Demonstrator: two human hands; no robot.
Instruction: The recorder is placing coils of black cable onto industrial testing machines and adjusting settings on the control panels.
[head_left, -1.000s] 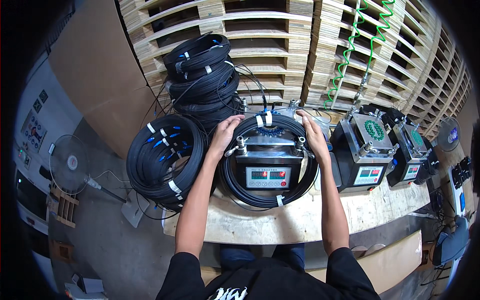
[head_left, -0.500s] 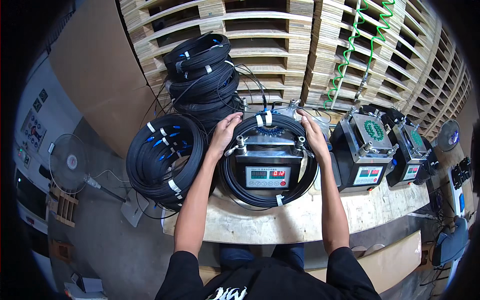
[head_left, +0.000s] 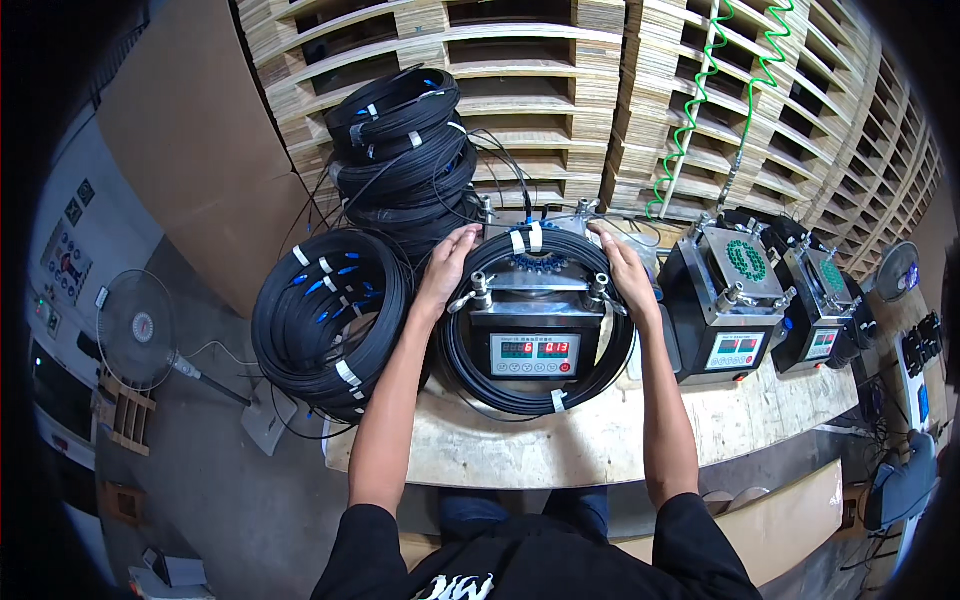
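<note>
Around the front machine (head_left: 530,312), a black box with a metal top and a lit panel, hangs a large coil of black cable (head_left: 462,370) bound with white tape. My left hand (head_left: 446,268) clasps the upper left of this coil, thumb toward the inside. On the upper right side, my right hand (head_left: 624,270) grips it the same way, its fingers pointing up and away. Blue connectors (head_left: 540,263) stand in a ring on the machine's top, inside the coil. Parts of the coil are hidden behind the machine's clamps and my fingers.
Left of the machine lies a stack of taped cable coils (head_left: 335,320) with blue connectors, and a taller coil stack (head_left: 405,160) rises behind. Similar machines (head_left: 728,300) with green-dotted tops stand at right on the wooden table (head_left: 500,455). Wooden pallets (head_left: 520,105) line the back.
The lit digits on the front machine's panel have changed, and more of them glow. My hands and the coil have barely moved. The green hose's end piece has swung slightly.
</note>
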